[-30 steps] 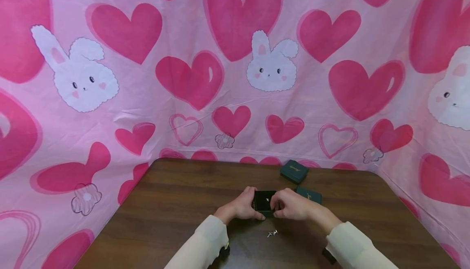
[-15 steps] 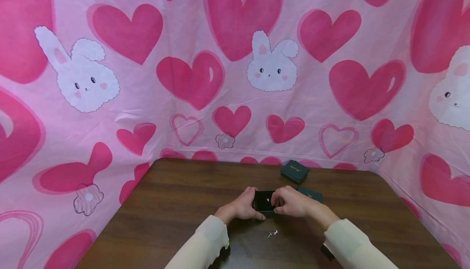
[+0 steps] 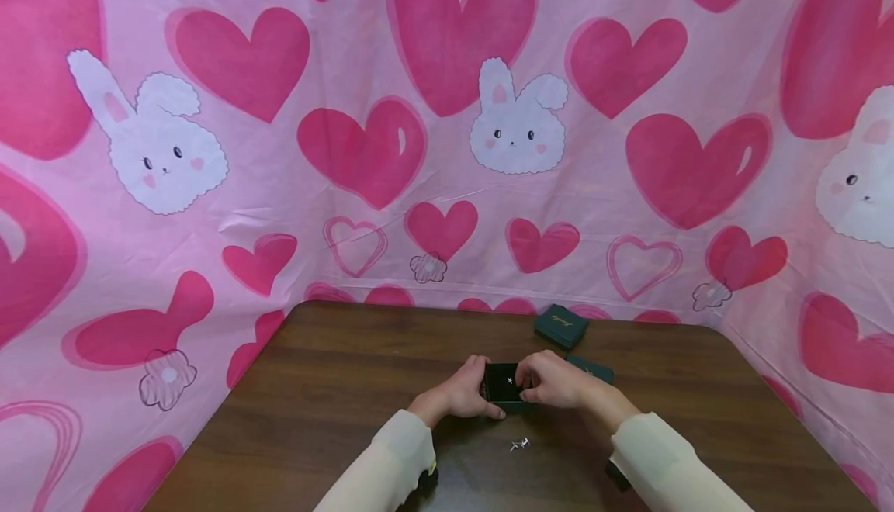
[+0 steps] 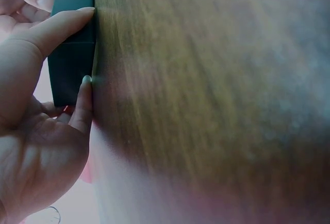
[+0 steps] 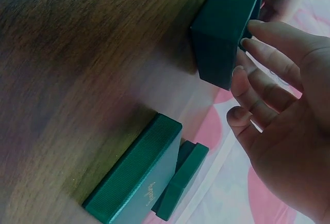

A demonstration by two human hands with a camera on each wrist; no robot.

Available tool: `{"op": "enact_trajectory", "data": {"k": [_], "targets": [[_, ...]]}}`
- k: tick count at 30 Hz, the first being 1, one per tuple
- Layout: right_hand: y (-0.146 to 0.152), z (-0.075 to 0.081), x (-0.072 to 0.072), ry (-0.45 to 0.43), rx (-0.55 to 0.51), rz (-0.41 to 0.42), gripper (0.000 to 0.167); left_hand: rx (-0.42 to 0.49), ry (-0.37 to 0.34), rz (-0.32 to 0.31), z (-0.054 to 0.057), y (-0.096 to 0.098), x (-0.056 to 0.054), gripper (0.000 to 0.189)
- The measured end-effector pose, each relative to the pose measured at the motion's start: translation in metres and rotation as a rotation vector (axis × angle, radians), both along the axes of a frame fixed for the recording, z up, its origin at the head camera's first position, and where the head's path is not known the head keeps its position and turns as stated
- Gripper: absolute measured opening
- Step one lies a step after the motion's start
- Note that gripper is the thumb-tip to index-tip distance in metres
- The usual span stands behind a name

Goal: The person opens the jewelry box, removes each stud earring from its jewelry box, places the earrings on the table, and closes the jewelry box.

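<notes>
A dark green jewelry box [image 3: 513, 407] with a black lining stands uncovered mid-table. My left hand [image 3: 462, 392] grips its left end, thumb [image 4: 69, 24] along the front wall. My right hand [image 3: 555, 380] is at the right end, fingers bent. In the right wrist view its thumb and index fingertips dip over the rim of the box [image 5: 227, 22]; I cannot tell what they hold, as the tips are hidden. A small silver piece of jewelry [image 3: 510, 380] shows on the black lining. Nearer me, small silver jewelry pieces [image 3: 520, 444] lie on the wood.
Behind the right hand lies a green box or lid with gold lettering [image 3: 590, 369], partly covered by that hand. Another green box [image 3: 561, 326] stands at the table's back edge. The brown wooden table [image 3: 349, 388] meets a pink heart-patterned cloth [image 3: 447, 186] behind.
My right hand has shifted very slightly at the box's right end, its forearm drawing a little inward. The left hand keeps its grip and the box stays in place.
</notes>
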State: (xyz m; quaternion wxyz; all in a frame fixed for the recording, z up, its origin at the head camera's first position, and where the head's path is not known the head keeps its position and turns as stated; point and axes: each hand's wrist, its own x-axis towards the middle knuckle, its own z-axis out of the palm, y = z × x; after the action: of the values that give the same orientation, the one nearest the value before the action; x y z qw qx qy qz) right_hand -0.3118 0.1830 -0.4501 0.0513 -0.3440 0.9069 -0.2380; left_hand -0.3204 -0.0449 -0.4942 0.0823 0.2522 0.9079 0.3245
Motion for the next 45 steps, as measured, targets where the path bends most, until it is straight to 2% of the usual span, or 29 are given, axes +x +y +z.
{"op": "enact_trajectory", "data": {"k": [13, 24, 33, 39, 45], "targets": [[-0.004, -0.006, -0.006, 0.015, 0.012, -0.04, 0.018, 0.004, -0.004, 0.006, 0.002, 0.001, 0.002, 0.078], [-0.012, -0.011, -0.01, 0.065, 0.054, -0.132, 0.016, 0.0, 0.004, 0.005, 0.001, 0.002, 0.0, 0.078], [-0.019, -0.012, -0.009, 0.162, 0.106, -0.133, 0.007, -0.005, 0.039, 0.003, -0.002, 0.002, -0.002, 0.081], [-0.022, -0.01, -0.008, 0.242, 0.145, -0.117, 0.007, -0.001, 0.045, 0.002, -0.001, 0.002, -0.002, 0.08], [-0.026, -0.01, -0.008, 0.288, 0.176, -0.113, 0.011, 0.001, 0.032, 0.0, -0.001, 0.002, 0.0, 0.078]]}}
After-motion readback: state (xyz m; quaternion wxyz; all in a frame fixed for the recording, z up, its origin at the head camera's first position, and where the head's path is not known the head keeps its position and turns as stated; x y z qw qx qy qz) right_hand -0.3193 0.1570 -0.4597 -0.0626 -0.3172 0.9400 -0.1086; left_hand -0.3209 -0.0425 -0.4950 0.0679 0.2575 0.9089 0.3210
